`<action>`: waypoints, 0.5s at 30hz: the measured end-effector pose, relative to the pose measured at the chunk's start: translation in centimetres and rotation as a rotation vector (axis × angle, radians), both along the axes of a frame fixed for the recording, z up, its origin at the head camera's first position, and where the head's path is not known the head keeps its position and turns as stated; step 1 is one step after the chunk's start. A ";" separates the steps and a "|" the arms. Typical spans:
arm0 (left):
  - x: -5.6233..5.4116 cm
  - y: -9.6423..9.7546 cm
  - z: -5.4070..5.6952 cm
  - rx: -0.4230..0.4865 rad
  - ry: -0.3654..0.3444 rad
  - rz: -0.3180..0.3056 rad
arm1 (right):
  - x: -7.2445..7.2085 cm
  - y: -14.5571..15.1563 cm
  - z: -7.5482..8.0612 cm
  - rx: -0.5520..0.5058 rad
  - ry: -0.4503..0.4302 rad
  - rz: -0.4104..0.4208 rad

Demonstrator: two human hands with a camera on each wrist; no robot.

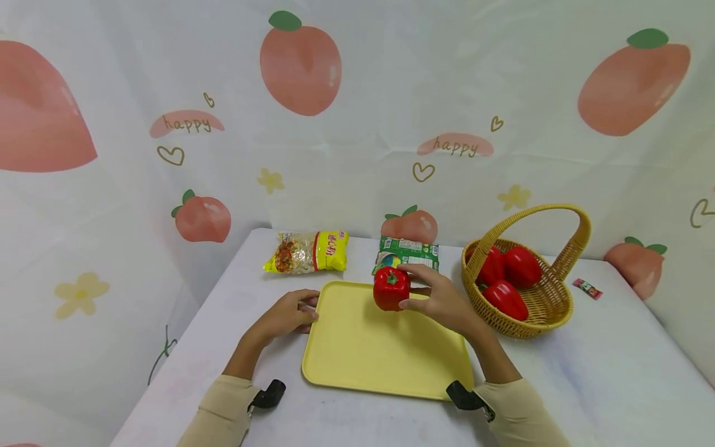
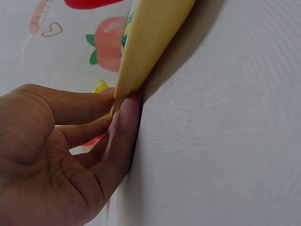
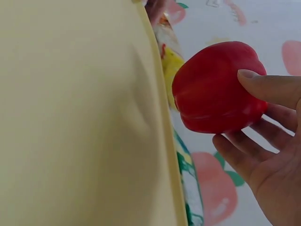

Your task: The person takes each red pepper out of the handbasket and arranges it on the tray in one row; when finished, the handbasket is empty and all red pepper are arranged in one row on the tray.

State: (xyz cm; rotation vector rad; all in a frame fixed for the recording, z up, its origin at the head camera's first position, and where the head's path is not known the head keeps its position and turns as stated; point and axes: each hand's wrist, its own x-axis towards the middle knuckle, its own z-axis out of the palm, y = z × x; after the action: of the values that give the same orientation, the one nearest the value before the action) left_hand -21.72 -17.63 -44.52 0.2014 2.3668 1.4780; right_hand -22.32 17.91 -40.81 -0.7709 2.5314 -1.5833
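Note:
A red bell pepper with a green stem is held by my right hand, thumb on one side and fingers on the other. It hangs above the far part of a yellow tray. In the right wrist view the pepper appears clear of the tray surface. My left hand pinches the tray's left edge; the left wrist view shows the thumb on top of the rim and fingers beneath it.
Right of the tray stands a wicker basket with a tall handle, holding three red peppers. Behind the tray lie a yellow-and-clear food bag and a green packet. A small red wrapper lies at the far right.

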 end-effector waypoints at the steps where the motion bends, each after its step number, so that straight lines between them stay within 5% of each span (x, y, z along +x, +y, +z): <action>1: 0.0 0.0 0.0 -0.001 -0.001 0.001 | -0.1 -0.4 -0.1 -0.005 -0.009 0.004; 15: -0.1 0.0 -0.1 0.001 -0.010 0.008 | -0.6 -4.8 -1.4 -0.012 -0.033 0.034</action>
State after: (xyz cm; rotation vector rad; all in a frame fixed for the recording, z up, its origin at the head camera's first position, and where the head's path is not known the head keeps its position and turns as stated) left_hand -21.80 -17.64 -44.59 0.1846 2.3623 1.4804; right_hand -22.90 13.13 -42.17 -0.7778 2.4747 -1.5890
